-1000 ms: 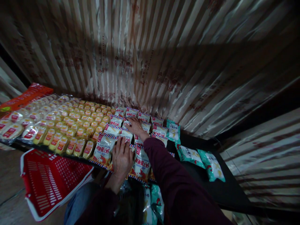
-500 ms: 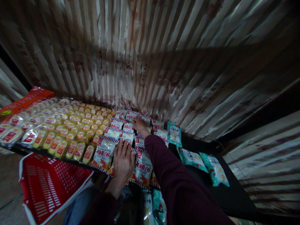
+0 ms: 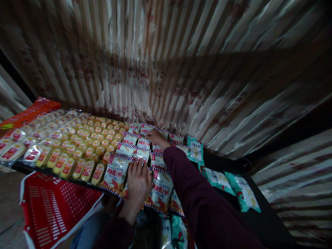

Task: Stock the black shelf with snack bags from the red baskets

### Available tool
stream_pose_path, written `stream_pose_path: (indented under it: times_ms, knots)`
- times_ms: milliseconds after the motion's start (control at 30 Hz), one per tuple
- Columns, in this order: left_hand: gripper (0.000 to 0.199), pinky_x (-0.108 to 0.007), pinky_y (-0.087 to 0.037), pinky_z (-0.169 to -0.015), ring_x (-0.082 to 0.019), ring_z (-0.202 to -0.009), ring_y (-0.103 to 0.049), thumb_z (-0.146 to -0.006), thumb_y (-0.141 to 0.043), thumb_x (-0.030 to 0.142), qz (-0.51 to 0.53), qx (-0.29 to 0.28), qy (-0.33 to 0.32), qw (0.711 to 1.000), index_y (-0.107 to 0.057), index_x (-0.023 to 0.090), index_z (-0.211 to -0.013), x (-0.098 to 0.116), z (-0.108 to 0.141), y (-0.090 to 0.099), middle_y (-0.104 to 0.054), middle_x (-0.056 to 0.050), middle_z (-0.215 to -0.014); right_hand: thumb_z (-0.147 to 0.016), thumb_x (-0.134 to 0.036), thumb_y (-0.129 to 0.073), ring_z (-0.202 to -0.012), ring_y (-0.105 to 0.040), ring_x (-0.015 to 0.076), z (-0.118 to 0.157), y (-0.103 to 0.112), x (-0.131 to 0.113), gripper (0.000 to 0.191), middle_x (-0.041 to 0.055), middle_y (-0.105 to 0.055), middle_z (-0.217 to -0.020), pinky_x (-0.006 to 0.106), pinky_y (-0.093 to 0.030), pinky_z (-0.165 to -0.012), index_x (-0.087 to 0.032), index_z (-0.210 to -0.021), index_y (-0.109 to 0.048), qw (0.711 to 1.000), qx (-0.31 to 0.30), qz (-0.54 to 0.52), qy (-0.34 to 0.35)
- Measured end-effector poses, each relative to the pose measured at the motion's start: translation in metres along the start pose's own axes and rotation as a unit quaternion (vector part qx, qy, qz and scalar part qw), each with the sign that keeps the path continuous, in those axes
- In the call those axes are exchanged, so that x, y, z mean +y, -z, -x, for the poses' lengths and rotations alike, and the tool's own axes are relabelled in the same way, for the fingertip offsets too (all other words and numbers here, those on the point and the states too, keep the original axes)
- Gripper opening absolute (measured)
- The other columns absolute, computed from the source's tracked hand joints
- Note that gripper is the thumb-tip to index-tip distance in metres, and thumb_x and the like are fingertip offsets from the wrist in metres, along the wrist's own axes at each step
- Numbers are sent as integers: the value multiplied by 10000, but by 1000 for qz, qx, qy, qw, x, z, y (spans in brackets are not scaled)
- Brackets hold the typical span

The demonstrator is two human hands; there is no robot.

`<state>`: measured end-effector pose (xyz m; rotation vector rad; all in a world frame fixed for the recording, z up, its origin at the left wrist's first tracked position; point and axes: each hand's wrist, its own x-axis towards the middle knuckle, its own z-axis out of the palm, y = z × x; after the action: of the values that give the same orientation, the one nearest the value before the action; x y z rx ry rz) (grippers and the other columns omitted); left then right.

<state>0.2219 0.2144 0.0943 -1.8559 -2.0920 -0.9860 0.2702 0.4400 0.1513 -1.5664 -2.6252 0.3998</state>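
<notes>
Rows of white snack bags (image 3: 116,172) with red lettering and striped edges lie on a black display surface (image 3: 269,221). My left hand (image 3: 138,182) rests flat on a bag in the front rows, its fingers stretched forward. Farther back, my right hand (image 3: 156,137) reaches over the bags, fingertips at the top edge of one in a back row. Its fingers are bent down, and whether they pinch that edge is too small to tell. Teal snack bags (image 3: 242,191) lie to the right of my right sleeve.
Wrapped yellow cakes (image 3: 67,166) and whitish round cakes (image 3: 12,151) fill the left side. An orange package (image 3: 28,112) lies at the far left. Below stands a red basket (image 3: 57,207). More teal bags (image 3: 179,232) are low in front. A pleated curtain (image 3: 155,69) hangs behind.
The view has shifted slightly, so the goods sit a little differently in it. Both hands stay over nearly the same bags, with my right hand still at the back rows.
</notes>
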Motion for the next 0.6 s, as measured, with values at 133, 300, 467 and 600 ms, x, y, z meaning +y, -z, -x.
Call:
stream_pose_path:
  times_ms: [133, 300, 467, 600]
  knots:
    - [332, -502, -334, -1074, -302, -1237, -509, -875, -462, 231, -6, 6, -1, 1000, -674, 117, -1105, 0, -1, 0, -629, -133, -1254, -806, -284, -559, -864, -662, 167, -1, -1, -7, 232, 28, -747, -916, 211, -423, -710, -222, -883, -769, 1000, 13, 26, 7]
    - [329, -504, -339, -1071, -300, -1230, -515, -874, -467, 228, -2, 18, -3, 1000, -669, 122, -1110, 0, 0, -2, -638, -127, -1241, -846, -253, -493, -926, -653, 172, -5, -5, -10, 283, 57, -740, -982, 222, -426, -773, -204, -930, -758, 999, 36, 35, -11]
    - [321, -505, -351, -1063, -298, -1219, -525, -874, -467, 227, -4, 20, -1, 1000, -670, 133, -1105, 0, 0, -4, -644, -123, -1231, -883, -251, -437, -876, -670, 167, -6, -12, -8, 322, 58, -733, -1012, 217, -433, -688, -199, -1002, -731, 996, 57, 23, -72]
    - [337, -498, -341, -1082, -296, -1249, -503, -876, -468, 228, 1, 6, 8, 1000, -657, 115, -1130, -1, 0, -5, -620, -144, -1263, -909, -254, -403, -934, -666, 199, -6, -15, -10, 338, 82, -722, -1051, 256, -446, -743, -208, -1009, -723, 993, 75, 20, -89]
